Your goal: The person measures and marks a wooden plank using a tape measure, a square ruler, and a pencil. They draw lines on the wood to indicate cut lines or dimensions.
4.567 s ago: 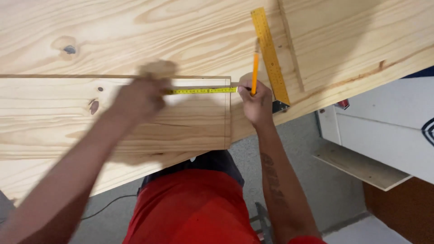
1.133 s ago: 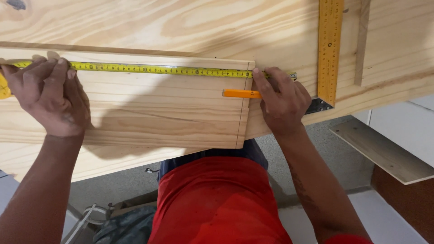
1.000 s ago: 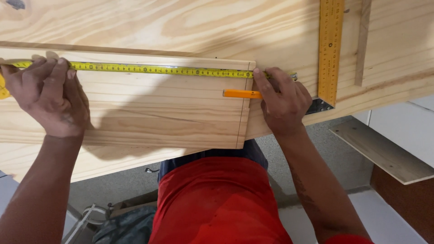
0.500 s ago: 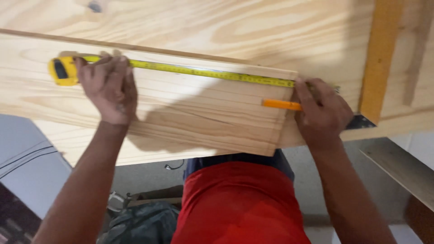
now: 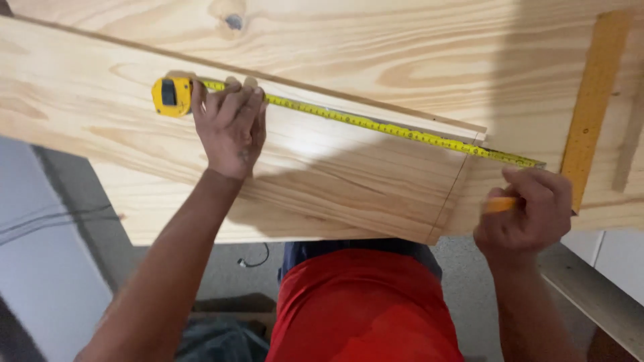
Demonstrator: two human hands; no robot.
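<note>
The yellow tape-measure case (image 5: pixel 171 96), cut off at the left edge a second ago, is now seen whole on the pine board (image 5: pixel 322 174), just left of the left hand (image 5: pixel 229 127). This hand is laid flat, palm down, its fingers (image 5: pixel 236 100) held close together and pressed on the yellow tape blade (image 5: pixel 376 125) near the case, as in the earlier views. The blade is stretched rightward and downward along the far edge of the board (the whole scene is now tilted and shifted right compared with a second ago), and its free end is shown past the board's right end, over the larger wooden panel (image 5: pixel 402 47) beneath. The right hand (image 5: pixel 525 214), which a second ago was pressed on the blade's end, is now drawn back towards the body and seen just below that end, apart from it. Its fingers are curled around an orange pencil (image 5: pixel 500 204), of which only a short stub is visible. At the far right a yellow square ruler (image 5: pixel 594 100) is seen lying on the panel.
</note>
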